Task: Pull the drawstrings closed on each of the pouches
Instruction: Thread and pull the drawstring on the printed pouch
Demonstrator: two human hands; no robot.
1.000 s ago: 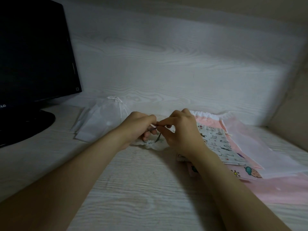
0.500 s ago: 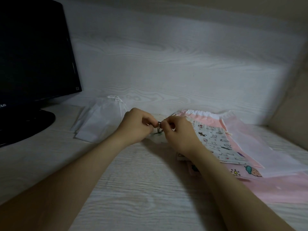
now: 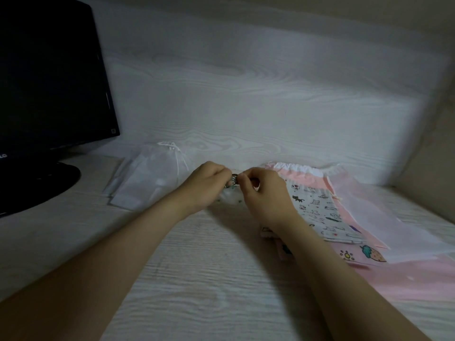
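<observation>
Pretty dim setup here. A black monitor [image 3: 49, 82] sits at the far left, screen off, with a small sticker on its lower right corner. Its round black base [image 3: 49, 183] rests on a pale desk [image 3: 197, 279] with a whitewashed wood grain that runs out to the right of the monitor and toward the camera. Behind the monitor, stretching off to its right, a back panel [image 3: 246, 94] in the same light grain stands upright off the desk. The panel is lit brighter well to the right of the monitor, and the monitor side is shadowy. Far right of the monitor, a plain beige side wall [image 3: 430, 143] closes off the nook.
</observation>
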